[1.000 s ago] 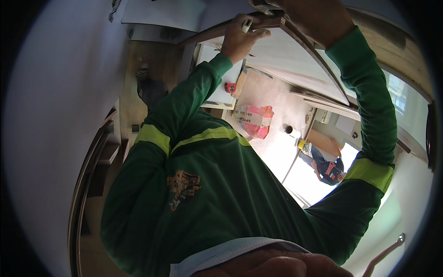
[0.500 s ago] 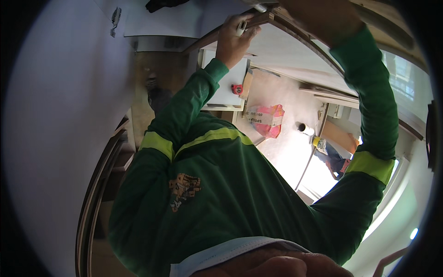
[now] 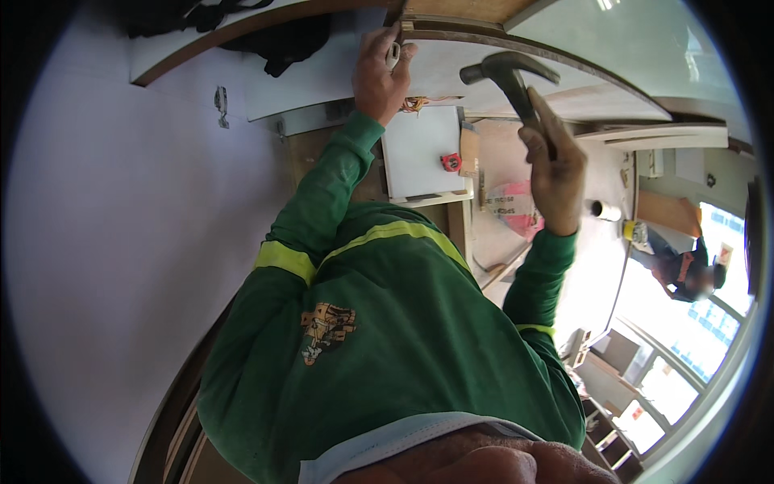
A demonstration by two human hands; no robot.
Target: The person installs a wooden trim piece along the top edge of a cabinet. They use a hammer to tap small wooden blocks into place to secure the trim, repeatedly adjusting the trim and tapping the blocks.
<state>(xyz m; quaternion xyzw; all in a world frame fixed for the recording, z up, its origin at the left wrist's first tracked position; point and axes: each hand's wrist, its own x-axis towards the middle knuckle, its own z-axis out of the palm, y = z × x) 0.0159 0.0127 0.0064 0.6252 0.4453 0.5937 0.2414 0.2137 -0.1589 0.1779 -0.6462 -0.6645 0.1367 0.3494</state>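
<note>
Metal hammer (image 3: 510, 80) sat clamped in the right hand (image 3: 558, 165), pale object (image 3: 393, 56) in the left hand (image 3: 379, 87); hammering seemed underway, next needing careful aim.

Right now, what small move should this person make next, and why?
Perhaps bring the hammer leftward toward the wooden edge, keeping clear of the left hand: the right hand holds it off to the right, while the left one is at that edge's end with a small pale object.

On 2 bent arms (image 3: 322, 181), the left hand (image 3: 377, 81) extends farther out, fingers curled, the right hand (image 3: 558, 165) closed in a grip.
</note>
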